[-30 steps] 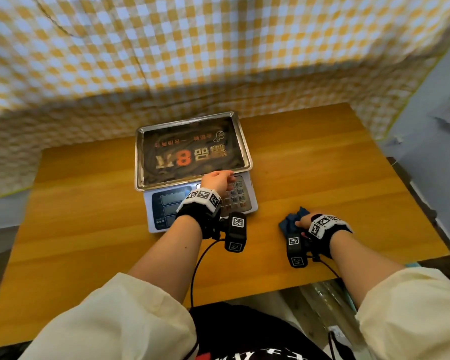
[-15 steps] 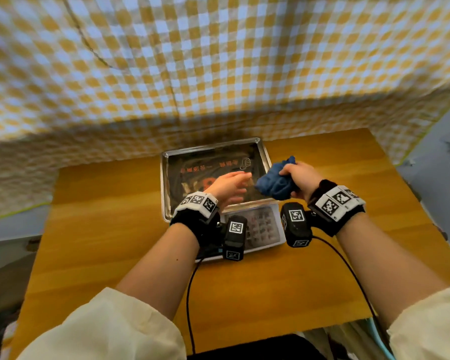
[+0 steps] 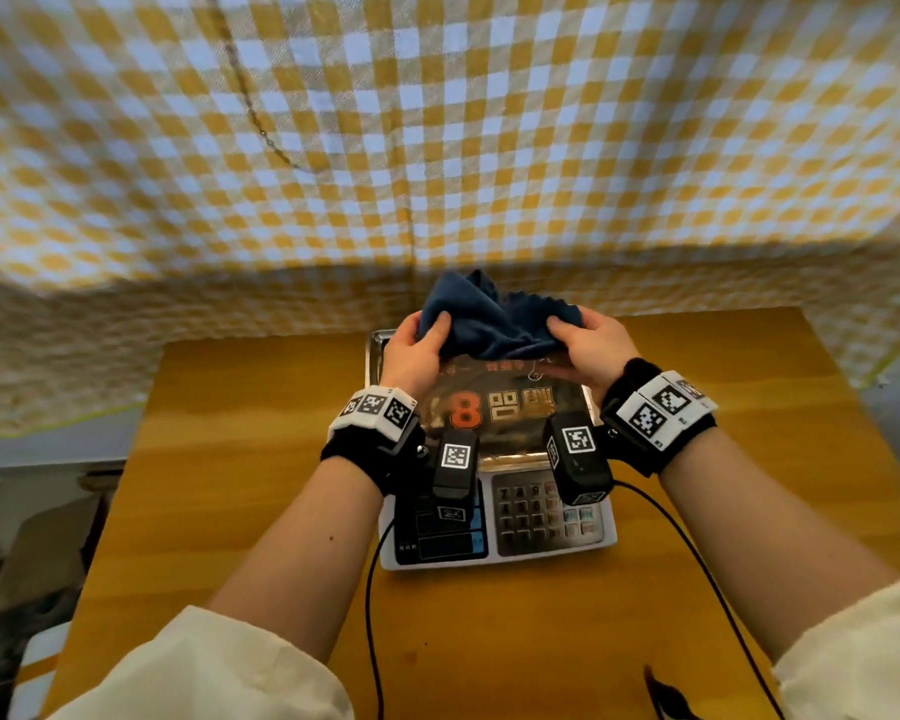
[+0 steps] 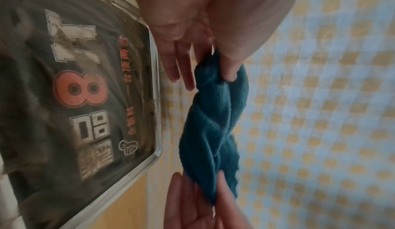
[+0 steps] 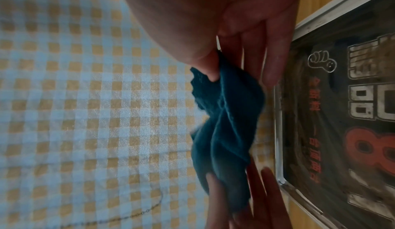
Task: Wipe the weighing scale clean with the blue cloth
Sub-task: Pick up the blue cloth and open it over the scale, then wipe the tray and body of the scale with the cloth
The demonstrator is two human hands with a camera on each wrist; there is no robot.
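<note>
Head view: the left hand (image 3: 415,350) and right hand (image 3: 588,348) each pinch an end of the crumpled blue cloth (image 3: 489,324), held up between them above the far edge of the weighing scale (image 3: 494,459). Its steel pan (image 3: 515,407) carries only a printed sheet. The scale stands on the wooden table (image 3: 240,459), with yellow checked fabric (image 3: 437,137) behind.

Left wrist view: thumb and fingers (image 4: 229,70) pinch the twisted cloth (image 4: 213,123) beside the pan (image 4: 157,97).

Right wrist view: fingers (image 5: 208,69) pinch the cloth (image 5: 226,123) just off the pan rim (image 5: 278,131).
</note>
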